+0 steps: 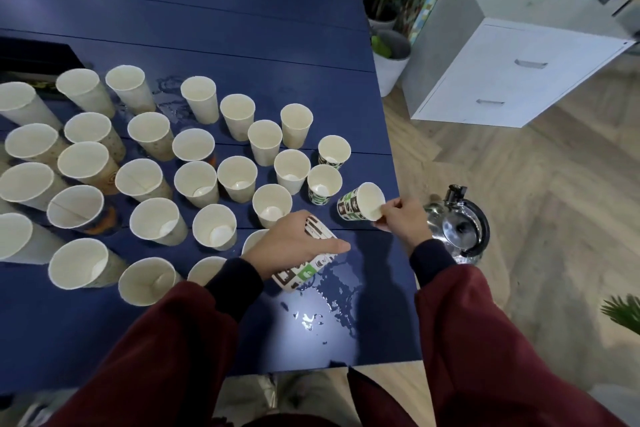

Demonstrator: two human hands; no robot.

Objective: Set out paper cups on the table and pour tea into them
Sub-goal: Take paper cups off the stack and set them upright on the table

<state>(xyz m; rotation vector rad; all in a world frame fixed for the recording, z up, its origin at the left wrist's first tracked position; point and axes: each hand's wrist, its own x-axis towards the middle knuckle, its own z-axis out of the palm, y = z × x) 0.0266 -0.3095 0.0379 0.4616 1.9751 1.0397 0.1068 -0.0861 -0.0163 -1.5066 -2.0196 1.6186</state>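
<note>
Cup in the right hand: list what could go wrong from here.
1. The right hand pinches the patterned cup by its rim, tilted, near the edge of the table; it could topple or roll off.
2. The cup stack in the left hand is beside a puddle; the paper may soak.

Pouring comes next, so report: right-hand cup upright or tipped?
Tipped: the right hand pinches the patterned cup by its rim, mouth leaning toward that hand.

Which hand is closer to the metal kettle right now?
Right. The right hand, pinching a cup, is just left of the kettle; the left hand, gripping the cup stack, is farther left.
</note>
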